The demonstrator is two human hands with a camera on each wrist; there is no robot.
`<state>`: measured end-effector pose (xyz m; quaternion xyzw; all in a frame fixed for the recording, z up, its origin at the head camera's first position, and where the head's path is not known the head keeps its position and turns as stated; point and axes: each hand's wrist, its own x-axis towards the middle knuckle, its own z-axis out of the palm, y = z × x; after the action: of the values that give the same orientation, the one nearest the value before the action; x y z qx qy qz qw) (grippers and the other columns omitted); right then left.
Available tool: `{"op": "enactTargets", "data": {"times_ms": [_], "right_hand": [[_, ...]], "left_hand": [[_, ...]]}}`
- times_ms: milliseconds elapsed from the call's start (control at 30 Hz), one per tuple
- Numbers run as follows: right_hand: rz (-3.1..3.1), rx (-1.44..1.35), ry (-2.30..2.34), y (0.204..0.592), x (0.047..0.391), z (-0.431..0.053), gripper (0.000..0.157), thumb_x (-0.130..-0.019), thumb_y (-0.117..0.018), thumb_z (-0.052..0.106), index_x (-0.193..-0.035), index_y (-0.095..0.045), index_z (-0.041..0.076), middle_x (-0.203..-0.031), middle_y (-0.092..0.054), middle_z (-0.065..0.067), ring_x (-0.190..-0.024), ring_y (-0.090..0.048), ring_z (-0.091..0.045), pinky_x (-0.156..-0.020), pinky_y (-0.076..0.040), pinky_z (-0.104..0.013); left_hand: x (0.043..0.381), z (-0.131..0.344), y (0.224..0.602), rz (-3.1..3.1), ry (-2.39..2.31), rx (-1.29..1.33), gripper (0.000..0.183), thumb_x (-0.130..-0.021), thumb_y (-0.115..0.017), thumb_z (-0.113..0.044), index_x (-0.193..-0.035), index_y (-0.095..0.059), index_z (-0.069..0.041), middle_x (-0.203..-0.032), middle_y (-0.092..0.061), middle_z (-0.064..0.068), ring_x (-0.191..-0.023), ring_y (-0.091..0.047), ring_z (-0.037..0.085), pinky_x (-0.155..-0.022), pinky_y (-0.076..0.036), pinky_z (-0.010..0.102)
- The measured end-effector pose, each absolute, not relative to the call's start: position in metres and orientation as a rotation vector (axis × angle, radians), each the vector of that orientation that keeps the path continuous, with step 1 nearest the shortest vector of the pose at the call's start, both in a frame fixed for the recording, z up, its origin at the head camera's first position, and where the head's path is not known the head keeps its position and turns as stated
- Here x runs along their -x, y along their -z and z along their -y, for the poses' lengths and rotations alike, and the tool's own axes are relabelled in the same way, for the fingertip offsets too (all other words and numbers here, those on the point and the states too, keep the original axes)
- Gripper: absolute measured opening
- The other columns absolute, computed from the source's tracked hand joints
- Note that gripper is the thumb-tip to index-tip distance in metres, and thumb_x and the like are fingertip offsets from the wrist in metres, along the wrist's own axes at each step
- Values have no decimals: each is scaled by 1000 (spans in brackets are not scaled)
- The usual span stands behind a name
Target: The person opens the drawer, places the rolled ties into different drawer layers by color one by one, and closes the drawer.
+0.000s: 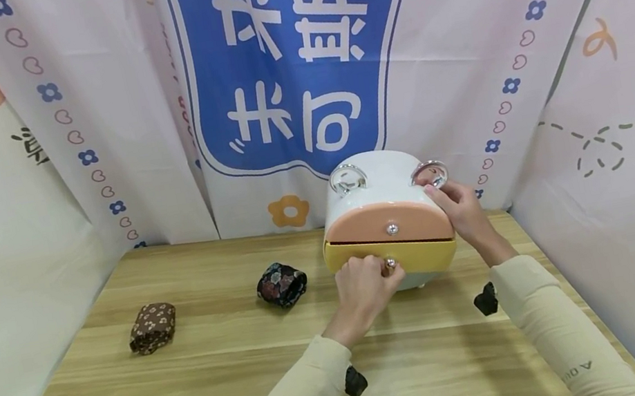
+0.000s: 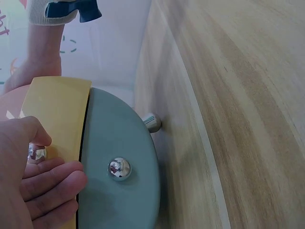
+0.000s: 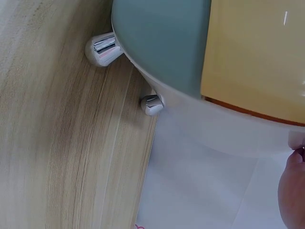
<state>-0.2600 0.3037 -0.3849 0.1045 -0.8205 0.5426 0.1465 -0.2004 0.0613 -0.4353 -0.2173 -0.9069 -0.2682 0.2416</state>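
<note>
A small white drawer box point(image 1: 385, 176) stands on silver feet, with a peach top drawer point(image 1: 354, 227), a yellow middle drawer point(image 1: 428, 255) and a grey-green bottom drawer point(image 2: 119, 138). My left hand point(image 1: 366, 291) pinches the silver knob point(image 2: 36, 151) of the yellow drawer, which juts slightly past the others. At the box's upper right, my right hand point(image 1: 466, 209) holds on beside the silver ring handle point(image 1: 430, 173), thumb in front and fingers partly hidden behind the ring. A second ring handle point(image 1: 347, 179) is on the left.
A dark floral cloth bundle point(image 1: 282, 285) lies left of the box on the wooden table point(image 1: 210, 384). Farther left is a brown floral cloth bundle point(image 1: 153, 328). Printed white curtains point(image 1: 140, 115) hang behind and on both sides.
</note>
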Motion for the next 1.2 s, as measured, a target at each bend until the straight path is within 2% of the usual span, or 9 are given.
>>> {"op": "enactTargets", "data": {"times_ms": [233,533,800,1033,1200], "right_hand": [[2351,-320,-1558,384,260,-304,48,-109,-55,39,-140,-63,4,-110,-69,11,-96,-66,-8,-82,-56,-18],[2327,-310,-1578,385,261,-304,41,-108,-56,34,-132,-66,2,-103,-69,15,-95,-64,-6,-82,-54,-16],[2340,-317,-1553,384,263,-303,48,-108,-55,40,-137,-65,3,-114,-68,12,-100,-64,-7,-85,-55,-15],[2340,-310,-1565,385,262,-303,47,-108,-56,42,-140,-66,10,-127,-67,12,-107,-63,-7,-89,-54,-15],[2355,-293,-1569,385,262,-302,48,-108,-55,45,-141,-66,11,-127,-67,10,-106,-63,-9,-88,-54,-15]], "left_hand": [[196,-59,435,2493,718,603,56,-92,-70,-35,-50,-35,-25,-45,-26,-14,-45,-24,2,-39,-18,17],[187,-56,434,2527,699,626,56,-95,-67,-39,-51,-36,-25,-44,-26,-15,-45,-21,0,-39,-17,17],[183,-53,434,2483,655,638,55,-93,-68,-38,-51,-35,-25,-45,-24,-15,-46,-19,0,-39,-15,16],[178,-50,435,2483,660,656,54,-93,-68,-38,-51,-36,-24,-45,-24,-15,-46,-21,0,-39,-16,16],[174,-49,436,2484,680,673,53,-93,-68,-36,-51,-38,-24,-45,-25,-16,-46,-22,-1,-40,-18,16]]}}
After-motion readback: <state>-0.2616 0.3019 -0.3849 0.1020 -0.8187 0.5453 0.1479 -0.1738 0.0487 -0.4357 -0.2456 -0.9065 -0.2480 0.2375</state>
